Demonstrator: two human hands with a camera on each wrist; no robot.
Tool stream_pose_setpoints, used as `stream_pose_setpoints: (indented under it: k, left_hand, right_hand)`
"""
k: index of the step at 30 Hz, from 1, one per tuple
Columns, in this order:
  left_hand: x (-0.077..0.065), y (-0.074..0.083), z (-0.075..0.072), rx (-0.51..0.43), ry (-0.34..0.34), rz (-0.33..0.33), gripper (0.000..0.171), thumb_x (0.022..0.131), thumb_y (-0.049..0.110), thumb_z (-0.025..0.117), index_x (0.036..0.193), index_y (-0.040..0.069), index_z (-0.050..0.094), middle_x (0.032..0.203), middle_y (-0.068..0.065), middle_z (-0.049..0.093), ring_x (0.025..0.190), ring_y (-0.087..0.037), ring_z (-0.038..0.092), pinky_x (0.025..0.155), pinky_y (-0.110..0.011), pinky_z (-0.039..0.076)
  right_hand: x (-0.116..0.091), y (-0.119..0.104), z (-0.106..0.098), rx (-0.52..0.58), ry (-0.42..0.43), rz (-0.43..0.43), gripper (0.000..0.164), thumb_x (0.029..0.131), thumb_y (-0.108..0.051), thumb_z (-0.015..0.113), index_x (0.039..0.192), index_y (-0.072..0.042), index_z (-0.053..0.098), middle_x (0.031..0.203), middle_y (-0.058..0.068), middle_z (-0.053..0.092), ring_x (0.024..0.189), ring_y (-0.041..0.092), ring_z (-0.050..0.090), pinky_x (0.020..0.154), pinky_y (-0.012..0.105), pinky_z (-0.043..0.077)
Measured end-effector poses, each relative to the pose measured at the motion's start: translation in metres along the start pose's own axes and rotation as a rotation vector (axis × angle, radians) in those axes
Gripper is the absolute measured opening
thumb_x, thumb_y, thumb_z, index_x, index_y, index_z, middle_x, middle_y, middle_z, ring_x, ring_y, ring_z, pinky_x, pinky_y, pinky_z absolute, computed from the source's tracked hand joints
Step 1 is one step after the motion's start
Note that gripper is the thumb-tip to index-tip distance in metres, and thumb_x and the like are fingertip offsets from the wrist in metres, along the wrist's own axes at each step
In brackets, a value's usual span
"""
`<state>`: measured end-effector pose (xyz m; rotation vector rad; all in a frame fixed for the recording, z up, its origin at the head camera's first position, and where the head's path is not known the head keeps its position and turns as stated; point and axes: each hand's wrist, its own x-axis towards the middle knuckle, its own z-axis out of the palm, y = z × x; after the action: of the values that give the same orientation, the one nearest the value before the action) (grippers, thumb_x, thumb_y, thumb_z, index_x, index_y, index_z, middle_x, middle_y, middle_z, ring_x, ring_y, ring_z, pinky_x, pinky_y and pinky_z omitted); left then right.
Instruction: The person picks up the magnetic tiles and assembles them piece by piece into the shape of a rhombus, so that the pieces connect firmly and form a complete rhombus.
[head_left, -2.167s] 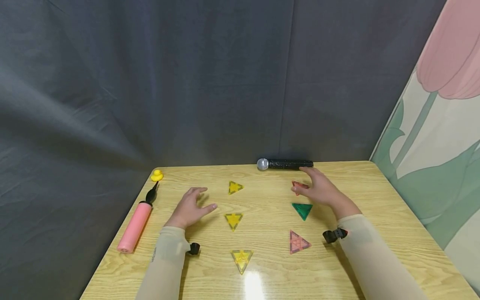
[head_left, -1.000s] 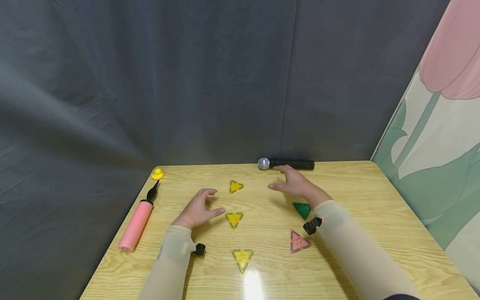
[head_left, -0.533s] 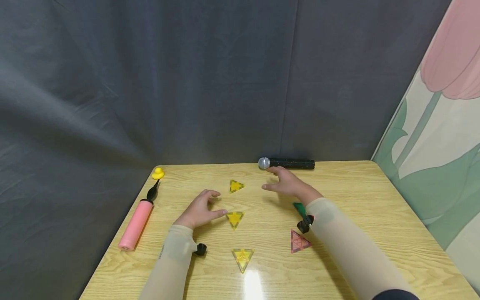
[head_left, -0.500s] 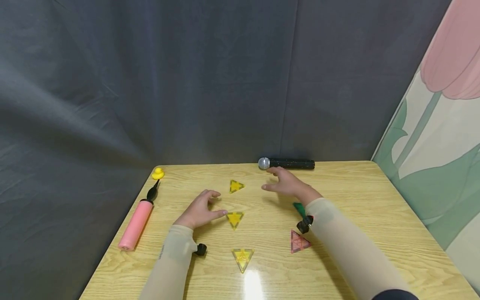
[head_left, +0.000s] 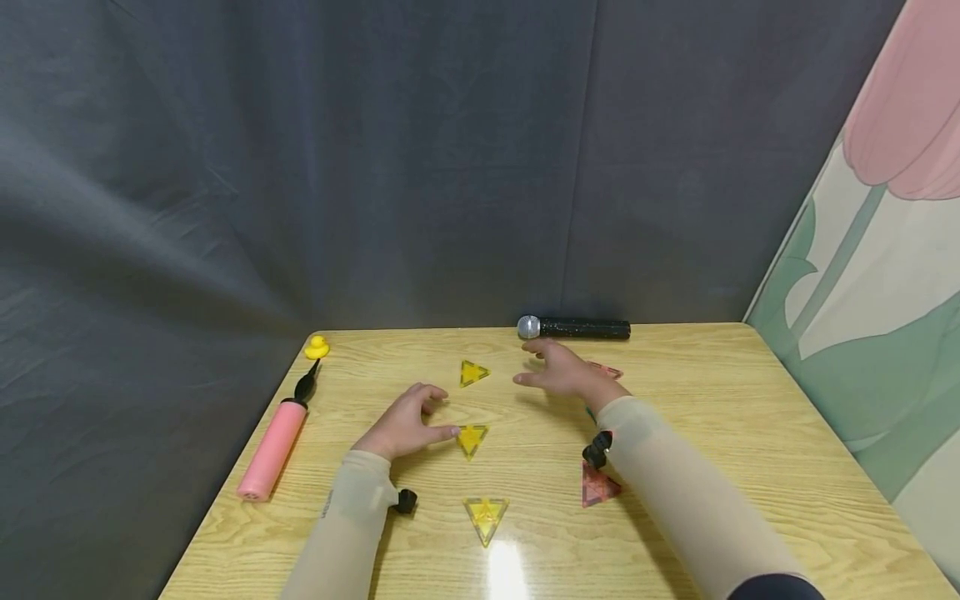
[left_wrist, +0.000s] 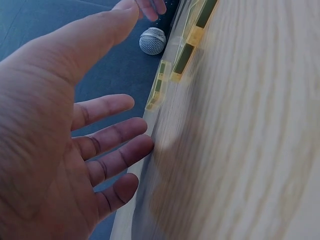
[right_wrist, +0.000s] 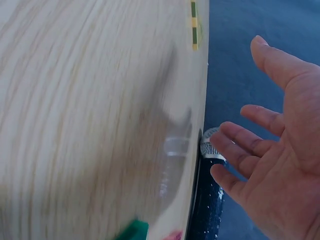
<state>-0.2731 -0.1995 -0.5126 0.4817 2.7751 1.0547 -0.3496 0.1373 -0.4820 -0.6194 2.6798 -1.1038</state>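
My left hand (head_left: 405, 423) hovers over the left half of the table, fingers relaxed and holding nothing. Its thumb overlaps the edge of the middle yellow triangle tile (head_left: 472, 442) in the head view; I cannot tell whether they touch. Farther back lies a second yellow triangle tile (head_left: 473, 373), and a third yellow triangle tile (head_left: 486, 518) is nearer. Just in front of the microphone (head_left: 581, 328), my right hand (head_left: 561, 370) is held above the wood with spread, bare fingers (right_wrist: 239, 150). Its wrist mostly covers a green triangle tile (right_wrist: 134, 231) and partly a red triangle tile (head_left: 609, 372).
A pinkish-red triangle tile (head_left: 598, 490) lies below the right wrist camera. Along the table's left edge are a pink hand pump (head_left: 273, 450) with a black nozzle and a yellow rubber duck (head_left: 317, 347). A dark curtain (head_left: 435, 167) closes off the back.
My right hand has moved left, from above the far red tile to in front of the microphone's head. The left hand has drifted right, toward the middle yellow tile. The tiles stay put.
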Motion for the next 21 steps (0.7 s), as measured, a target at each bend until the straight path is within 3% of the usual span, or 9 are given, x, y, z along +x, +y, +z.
stream_pose_setpoints:
  k: [21]
  left_hand:
    - [0.003,0.007,0.006,0.014,-0.045,0.007,0.071,0.081,0.057,0.087,0.137,0.02,0.064,0.123,0.003,0.059,0.106,-0.018,0.055,0.09,-0.041,0.051]
  right_hand:
    - [0.024,-0.016,0.027,-0.002,-0.029,-0.015,0.072,0.097,-0.029,0.079,0.154,0.001,0.047,0.156,0.018,0.049,0.142,0.041,0.048,0.115,0.052,0.042]
